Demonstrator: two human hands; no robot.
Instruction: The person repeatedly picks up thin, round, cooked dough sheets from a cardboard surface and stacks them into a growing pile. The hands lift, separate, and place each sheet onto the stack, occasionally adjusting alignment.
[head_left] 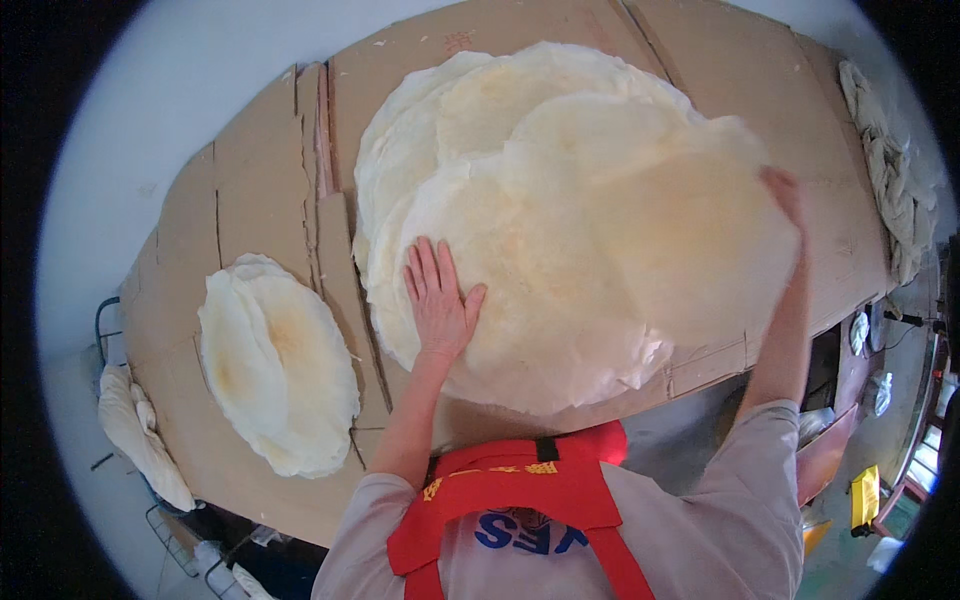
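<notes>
A broad pile of thin, round, pale flatbreads point(480, 110) lies spread in overlapping layers on brown cardboard. My left hand point(440, 308) rests flat on the left part of the pile, fingers stretched out. Off to the right, my right hand point(783, 197) is closed on the edge of one thin flatbread point(690, 235). That sheet and the hand are blurred by motion, and the sheet stretches over the pile's right side. The fingertips of my right hand are not clearly visible.
A smaller folded flatbread stack point(280, 365) lies on the cardboard point(250, 190) at left. Crumpled pale cloth hangs at the right edge point(890, 170) and another cloth point(140, 440) at the lower left. A yellow object point(864, 497) stands at the lower right.
</notes>
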